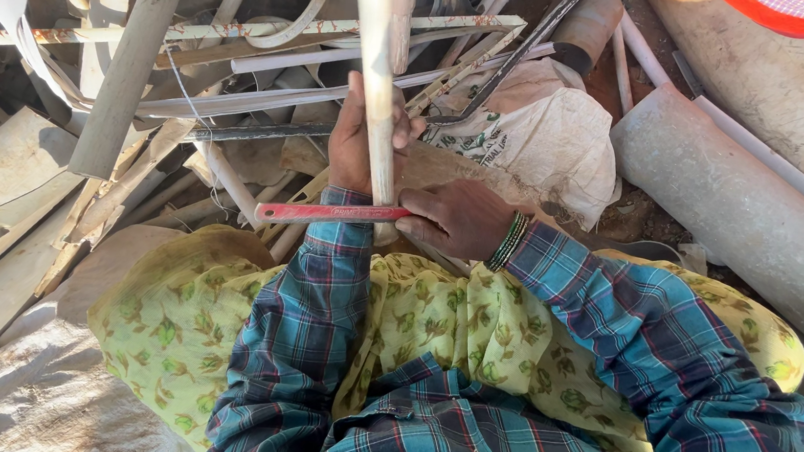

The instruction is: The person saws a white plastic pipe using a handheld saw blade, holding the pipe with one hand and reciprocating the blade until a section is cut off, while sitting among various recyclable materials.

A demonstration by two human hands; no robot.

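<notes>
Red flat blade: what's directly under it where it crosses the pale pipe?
The red flat blade lies across the pale pipe; below are plaid sleeve cuff and pale scrap strips. The pipe's lower end is hidden.

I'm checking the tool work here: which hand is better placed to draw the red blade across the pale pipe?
The right hand. It already holds the red blade laid across the pale pipe, while the left hand is wrapped around the pipe, steadying it.
</notes>
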